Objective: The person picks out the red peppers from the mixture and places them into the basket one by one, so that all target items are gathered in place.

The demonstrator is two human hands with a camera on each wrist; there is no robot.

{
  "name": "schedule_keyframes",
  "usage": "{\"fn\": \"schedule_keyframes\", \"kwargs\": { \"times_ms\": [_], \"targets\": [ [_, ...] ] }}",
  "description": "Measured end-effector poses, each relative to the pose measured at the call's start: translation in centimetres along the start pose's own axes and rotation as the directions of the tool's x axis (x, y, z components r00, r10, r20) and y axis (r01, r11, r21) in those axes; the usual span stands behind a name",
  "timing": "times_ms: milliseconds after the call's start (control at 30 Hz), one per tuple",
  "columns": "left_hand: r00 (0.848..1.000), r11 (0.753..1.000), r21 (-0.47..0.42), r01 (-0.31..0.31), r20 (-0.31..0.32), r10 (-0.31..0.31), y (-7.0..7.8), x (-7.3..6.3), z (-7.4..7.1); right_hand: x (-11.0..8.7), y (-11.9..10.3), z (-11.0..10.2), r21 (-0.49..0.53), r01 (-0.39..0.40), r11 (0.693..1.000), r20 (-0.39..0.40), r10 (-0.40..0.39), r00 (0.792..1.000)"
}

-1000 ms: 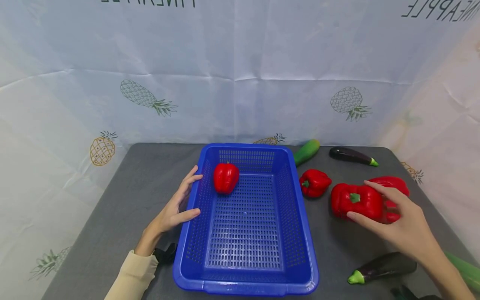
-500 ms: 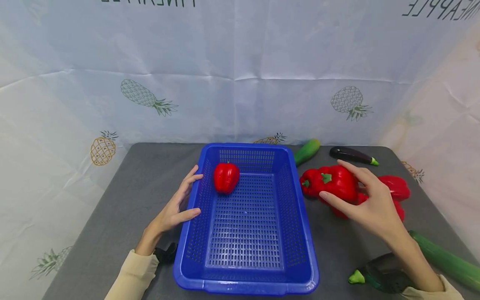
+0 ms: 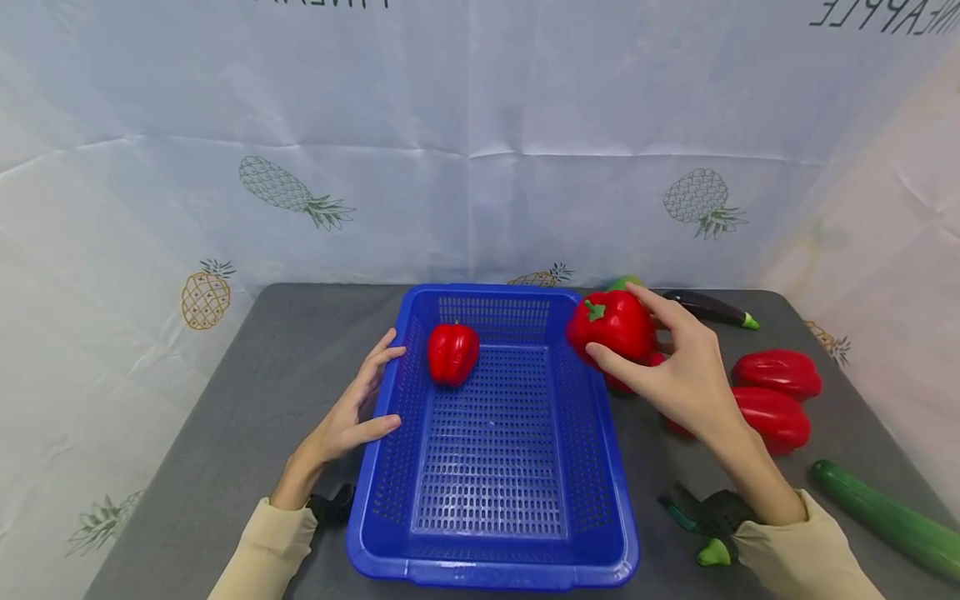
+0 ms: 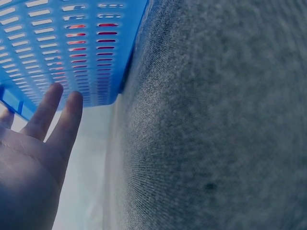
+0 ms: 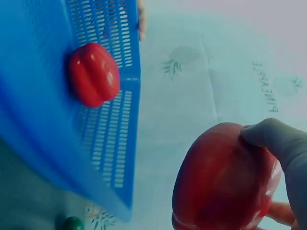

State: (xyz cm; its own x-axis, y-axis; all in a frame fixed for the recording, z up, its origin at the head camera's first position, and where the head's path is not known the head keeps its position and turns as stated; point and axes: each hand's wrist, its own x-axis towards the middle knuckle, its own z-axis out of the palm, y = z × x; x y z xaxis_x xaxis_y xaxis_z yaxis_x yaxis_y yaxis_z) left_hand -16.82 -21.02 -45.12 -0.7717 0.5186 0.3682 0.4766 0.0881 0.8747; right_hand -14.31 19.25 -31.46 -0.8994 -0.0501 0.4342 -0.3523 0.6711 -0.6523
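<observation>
My right hand (image 3: 678,367) grips a red bell pepper (image 3: 611,325) in the air over the right rim of the blue perforated basket (image 3: 600,442). In the right wrist view the held pepper (image 5: 223,184) fills the lower right, with a finger (image 5: 278,141) curled over it. A second red pepper (image 3: 452,353) lies inside the basket at its far left; the same pepper (image 5: 93,74) shows from the right wrist. My left hand (image 3: 352,412) rests with straight fingers against the basket's left wall. From the left wrist, its fingers (image 4: 57,120) lie beside the blue wall (image 4: 72,43).
Two more red peppers (image 3: 776,373) (image 3: 772,417) lie on the grey table (image 3: 225,400) to the right. A purple eggplant (image 3: 708,307) sits far right, a green cucumber (image 3: 885,518) near right. Another eggplant's green stem (image 3: 711,552) peeks from under my right sleeve.
My right hand has lifted the red pepper off the table and carried it left and away, up to the basket's right rim. The left hand has stayed on the basket.
</observation>
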Motion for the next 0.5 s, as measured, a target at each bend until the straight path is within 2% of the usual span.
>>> {"fn": "schedule_keyframes", "kwargs": {
  "times_ms": [333,500],
  "targets": [
    [1.000,1.000,-0.003,-0.003,0.000,0.003,0.1,0.0,0.0,2.0,-2.6,2.0,0.045,0.008,0.999,-0.030,-0.006,1.000],
    [1.000,1.000,-0.006,0.000,-0.001,0.000,0.1,0.0,0.0,3.1,-3.7,3.2,0.076,-0.015,0.997,-0.037,0.018,0.999]
  ]
}}
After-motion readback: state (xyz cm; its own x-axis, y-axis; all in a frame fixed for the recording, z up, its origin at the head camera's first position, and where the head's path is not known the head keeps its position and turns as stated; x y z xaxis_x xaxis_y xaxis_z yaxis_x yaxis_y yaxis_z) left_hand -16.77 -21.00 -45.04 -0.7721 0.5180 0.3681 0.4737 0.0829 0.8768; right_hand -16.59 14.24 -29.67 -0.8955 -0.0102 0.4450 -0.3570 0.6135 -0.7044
